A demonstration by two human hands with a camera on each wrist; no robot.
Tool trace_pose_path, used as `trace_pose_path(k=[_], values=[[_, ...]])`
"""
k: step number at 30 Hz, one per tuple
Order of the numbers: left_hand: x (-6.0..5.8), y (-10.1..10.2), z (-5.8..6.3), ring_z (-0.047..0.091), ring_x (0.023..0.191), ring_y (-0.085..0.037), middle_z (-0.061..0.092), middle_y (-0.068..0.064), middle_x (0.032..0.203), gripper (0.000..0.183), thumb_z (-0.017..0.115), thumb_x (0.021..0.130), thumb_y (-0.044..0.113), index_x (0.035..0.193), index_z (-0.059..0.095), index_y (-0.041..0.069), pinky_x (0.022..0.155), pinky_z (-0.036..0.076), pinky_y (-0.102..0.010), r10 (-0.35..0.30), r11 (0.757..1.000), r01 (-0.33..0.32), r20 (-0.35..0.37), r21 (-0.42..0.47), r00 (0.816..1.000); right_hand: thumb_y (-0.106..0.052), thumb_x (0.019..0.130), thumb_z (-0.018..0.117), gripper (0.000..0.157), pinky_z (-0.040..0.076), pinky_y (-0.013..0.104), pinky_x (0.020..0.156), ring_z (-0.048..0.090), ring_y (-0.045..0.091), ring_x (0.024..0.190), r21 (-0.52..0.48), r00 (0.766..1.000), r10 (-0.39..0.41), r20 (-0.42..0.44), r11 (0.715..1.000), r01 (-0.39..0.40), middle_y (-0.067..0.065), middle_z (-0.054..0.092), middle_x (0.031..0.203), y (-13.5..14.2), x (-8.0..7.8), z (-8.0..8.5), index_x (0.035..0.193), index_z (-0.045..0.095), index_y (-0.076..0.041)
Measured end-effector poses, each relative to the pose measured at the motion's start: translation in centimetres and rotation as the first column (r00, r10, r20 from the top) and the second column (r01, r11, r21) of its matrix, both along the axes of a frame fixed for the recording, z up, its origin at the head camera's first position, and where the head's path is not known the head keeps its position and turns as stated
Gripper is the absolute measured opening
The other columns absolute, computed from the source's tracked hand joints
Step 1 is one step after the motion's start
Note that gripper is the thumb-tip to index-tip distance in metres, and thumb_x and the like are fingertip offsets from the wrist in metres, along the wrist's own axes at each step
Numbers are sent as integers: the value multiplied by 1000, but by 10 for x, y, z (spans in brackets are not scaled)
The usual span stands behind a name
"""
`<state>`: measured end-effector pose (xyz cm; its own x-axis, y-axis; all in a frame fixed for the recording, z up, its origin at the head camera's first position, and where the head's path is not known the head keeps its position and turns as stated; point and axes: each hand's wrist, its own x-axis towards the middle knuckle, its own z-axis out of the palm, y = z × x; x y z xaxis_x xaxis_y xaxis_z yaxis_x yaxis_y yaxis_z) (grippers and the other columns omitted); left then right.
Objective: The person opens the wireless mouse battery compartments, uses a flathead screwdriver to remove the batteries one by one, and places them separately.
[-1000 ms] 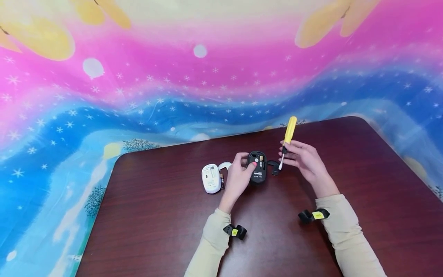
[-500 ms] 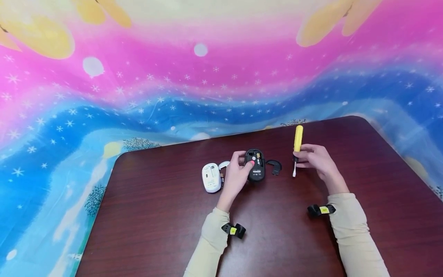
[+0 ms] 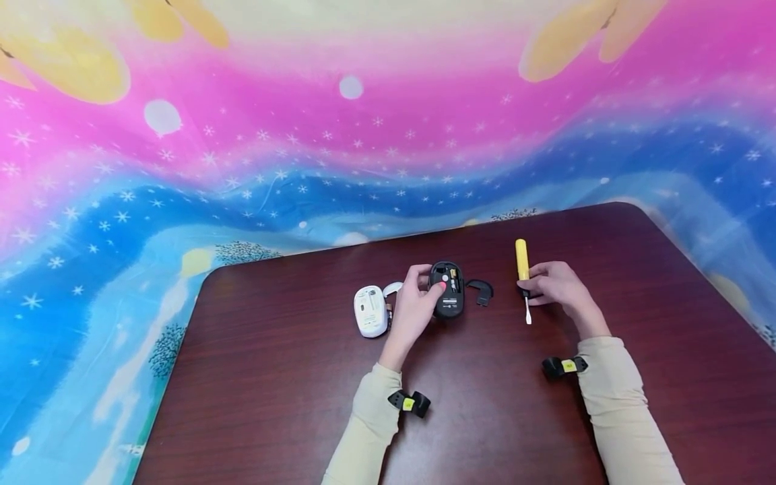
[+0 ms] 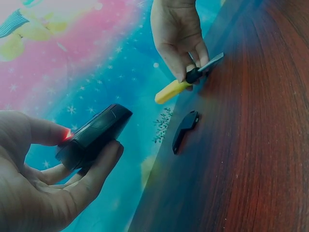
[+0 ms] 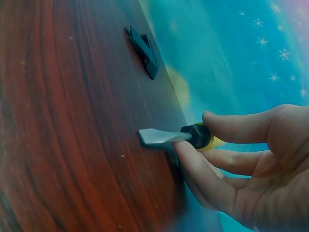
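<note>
My left hand [image 3: 413, 306] grips a black computer mouse [image 3: 450, 306], its underside facing up with the battery bay uncovered and a battery [image 3: 453, 275] inside. In the left wrist view the mouse [image 4: 91, 137] sits between thumb and fingers, and the thumbnail glows red. To the right, my right hand [image 3: 560, 289] pinches a flat-tipped screwdriver [image 3: 522, 259] by the black collar of its yellow handle. Its blade points toward me and down, close over the table in the right wrist view, where the steel tip [image 5: 154, 137] shows. Between the hands lies the black battery cover [image 3: 481, 292].
A white mouse [image 3: 370, 311] lies bottom up left of my left hand, with its white cover [image 3: 393, 289] and a loose battery [image 3: 389, 312] beside it. The dark wooden table [image 3: 291, 377] ends at a patterned cloth backdrop [image 3: 364, 155].
My right hand has moved right with the screwdriver, away from the black mouse and cover, and lowered it toward the table. The left hand with the mouse has shifted slightly left.
</note>
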<state>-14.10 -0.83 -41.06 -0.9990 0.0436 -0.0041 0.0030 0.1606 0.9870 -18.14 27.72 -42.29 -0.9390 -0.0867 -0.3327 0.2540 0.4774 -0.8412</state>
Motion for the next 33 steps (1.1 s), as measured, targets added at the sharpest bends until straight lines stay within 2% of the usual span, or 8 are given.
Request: trace_pose_path(k=[8, 16, 21, 23, 25, 29, 31, 33], values=[[1, 0, 3, 69, 79, -18, 70, -15, 108, 40, 68, 95, 10, 133, 59, 2, 58, 58, -55, -3, 1000, 3, -16, -7, 1000, -5, 97, 71, 45, 61, 32, 65, 72, 15, 70, 87, 1000, -9, -28, 996, 11, 25, 64, 98, 0, 0, 0, 126, 51, 22], [1, 0, 1, 70, 82, -20, 70, -15, 108, 40, 68, 95, 11, 133, 58, 2, 60, 58, -54, -8, 1000, 7, -11, -8, 1000, -5, 93, 76, 55, 61, 34, 62, 71, 17, 63, 155, 1000, 7, -20, 988, -4, 25, 61, 95, -4, 0, 1, 130, 45, 21], [1, -1, -1, 70, 82, -20, 68, -15, 109, 40, 67, 96, 10, 134, 57, 1, 58, 58, -52, -7, 1000, 7, 0, 1, 1000, -5, 95, 74, 51, 62, 36, 63, 71, 20, 64, 187, 999, 25, -37, 982, -17, 28, 63, 96, -4, 0, 3, 128, 46, 21], [1, -1, -2, 71, 85, -22, 67, -16, 111, 40, 66, 98, 10, 135, 55, 1, 59, 59, -53, -9, 1000, 9, 8, 7, 1000, -8, 96, 72, 48, 61, 38, 63, 71, 22, 66, 234, 996, 45, -74, 972, -27, 29, 64, 96, -5, 2, 5, 126, 49, 21], [1, -1, -2, 72, 91, -24, 66, -17, 113, 40, 64, 99, 10, 137, 53, 0, 61, 59, -53, -12, 1000, 12, 16, 14, 1000, -12, 98, 70, 44, 60, 39, 64, 69, 25, 71, 306, 987, 71, -147, 952, -23, 29, 65, 97, -6, 3, 7, 125, 53, 20], [1, -1, 0, 72, 99, -27, 65, -19, 116, 42, 60, 101, 10, 141, 50, 1, 65, 60, -52, -24, 999, 23, 29, 24, 999, -22, 102, 66, 44, 51, 39, 66, 63, 32, 80, 394, 945, 114, -306, 919, 17, 27, 68, 101, -15, 7, 17, 125, 59, 15], [1, -1, 0, 72, 97, -27, 65, -18, 116, 42, 59, 102, 10, 142, 49, 3, 66, 60, -53, -26, 999, 24, 36, 30, 999, -26, 104, 65, 45, 50, 40, 69, 64, 33, 84, 360, 927, 120, -354, 933, 17, 25, 69, 104, -22, 9, 24, 129, 60, 11], [0, -1, 0, 73, 96, -27, 65, -18, 115, 42, 58, 102, 10, 142, 49, 5, 67, 60, -53, -28, 999, 27, 39, 36, 999, -27, 104, 65, 44, 54, 41, 71, 68, 35, 87, 298, 915, 130, -383, 954, -11, 25, 70, 108, -32, 11, 32, 132, 60, 6]])
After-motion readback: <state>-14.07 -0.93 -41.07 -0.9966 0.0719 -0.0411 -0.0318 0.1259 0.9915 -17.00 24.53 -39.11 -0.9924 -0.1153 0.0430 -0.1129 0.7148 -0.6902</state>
